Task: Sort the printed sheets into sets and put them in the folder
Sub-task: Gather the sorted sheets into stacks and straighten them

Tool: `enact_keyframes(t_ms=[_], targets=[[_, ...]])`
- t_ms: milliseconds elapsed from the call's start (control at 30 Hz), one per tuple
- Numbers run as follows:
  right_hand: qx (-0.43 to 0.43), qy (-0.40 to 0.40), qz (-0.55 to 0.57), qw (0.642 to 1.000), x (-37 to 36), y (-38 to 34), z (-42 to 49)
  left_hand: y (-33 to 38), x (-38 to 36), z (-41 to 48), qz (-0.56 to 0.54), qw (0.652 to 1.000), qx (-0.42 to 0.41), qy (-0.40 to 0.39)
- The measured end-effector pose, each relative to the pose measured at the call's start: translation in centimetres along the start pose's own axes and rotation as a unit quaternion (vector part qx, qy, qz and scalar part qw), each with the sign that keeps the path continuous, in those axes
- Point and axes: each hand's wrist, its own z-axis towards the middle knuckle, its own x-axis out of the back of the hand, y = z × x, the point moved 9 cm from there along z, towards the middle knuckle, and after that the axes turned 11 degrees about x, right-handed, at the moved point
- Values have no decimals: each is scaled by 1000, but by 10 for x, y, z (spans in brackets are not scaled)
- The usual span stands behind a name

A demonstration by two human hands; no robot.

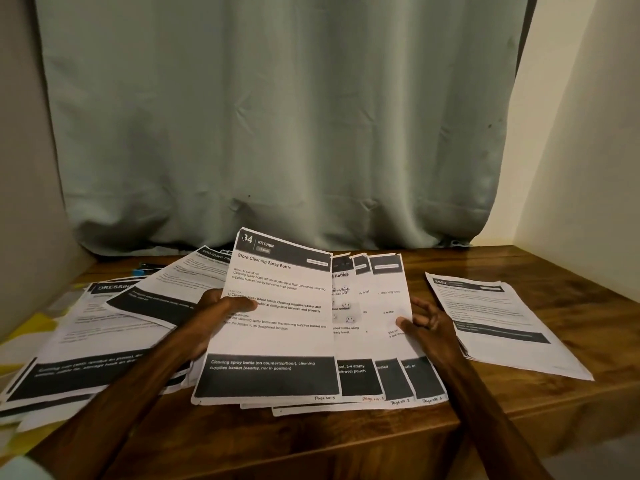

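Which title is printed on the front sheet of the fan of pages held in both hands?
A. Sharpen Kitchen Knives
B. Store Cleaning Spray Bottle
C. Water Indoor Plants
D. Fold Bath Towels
B: the front sheet, pinched by the left hand, reads "Store Cleaning Spray Bottle" under a KITCHEN header, while the right hand grips the far edge of the fanned sheets behind it.
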Motion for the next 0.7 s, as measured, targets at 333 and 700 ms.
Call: enact_keyframes(t_ms=[333, 700], targets=[[1, -4, 6, 1000, -1, 3, 0, 0, -2, -2, -15, 1000, -4, -1], [-11, 1, 16, 1000, -2, 4, -1, -1, -6, -3, -5, 1000, -7, -10]])
